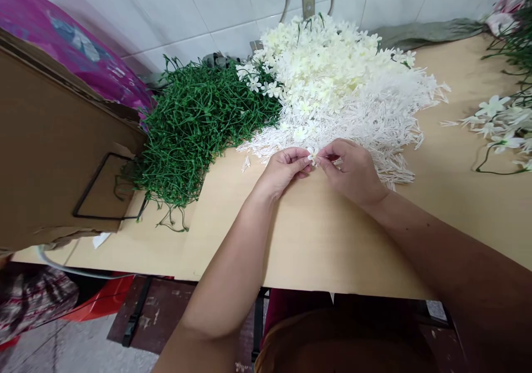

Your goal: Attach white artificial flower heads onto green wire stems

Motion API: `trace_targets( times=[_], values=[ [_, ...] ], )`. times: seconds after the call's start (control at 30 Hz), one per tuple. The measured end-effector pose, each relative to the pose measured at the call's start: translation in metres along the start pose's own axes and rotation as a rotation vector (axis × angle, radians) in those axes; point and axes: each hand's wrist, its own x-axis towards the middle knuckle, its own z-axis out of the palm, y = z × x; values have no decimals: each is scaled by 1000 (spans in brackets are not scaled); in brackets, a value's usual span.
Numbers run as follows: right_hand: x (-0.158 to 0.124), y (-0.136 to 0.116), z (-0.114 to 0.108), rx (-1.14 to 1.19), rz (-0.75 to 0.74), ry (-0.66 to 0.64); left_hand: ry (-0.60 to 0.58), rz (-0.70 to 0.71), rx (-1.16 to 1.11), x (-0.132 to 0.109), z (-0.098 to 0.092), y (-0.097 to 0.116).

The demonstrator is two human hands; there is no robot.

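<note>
Both my hands meet over the near edge of the white heap, pinching one small cream artificial flower (312, 155) between them. My left hand (288, 165) is closed on it from the left, thumb against forefinger. From the other side my right hand (351, 170) grips it with thumb and fingertips; whether a second small part is in those fingers cannot be made out. Just beyond lie many thin white stamen-like sticks (374, 118). Behind them rises a pile of loose cream flower heads (320, 57). Green plastic stems (203, 118) are heaped to the left.
A cardboard box (54, 140) stands at the left, with a thin black frame (78, 207) against it. Flowers on stems (502, 126) lie at the right. Cardboard (307, 251) covers the table up to its front edge. A tiled wall (233, 7) closes off the back.
</note>
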Motion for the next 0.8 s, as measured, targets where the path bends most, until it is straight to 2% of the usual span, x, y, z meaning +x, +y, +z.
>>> trace_targets(
  times=[0.1,0.27,0.37,0.5,0.63,0.8],
  values=[
    [0,-1,0,-13,19,-19,16,5,6,0,0,-1],
    [0,-3,-1,7,22,-18,-83,1,62,-1,-4,-1],
    [-1,-3,-1,42,50,-26,-96,11,78,-1,-5,-2],
    [1,1,-2,188,145,-55,-80,17,69,0,-4,-3],
    [4,6,-2,414,242,-43,-114,51,18,1,-5,-4],
    [5,7,-2,578,376,-188,-120,42,48,1,-5,-3]
  ],
)
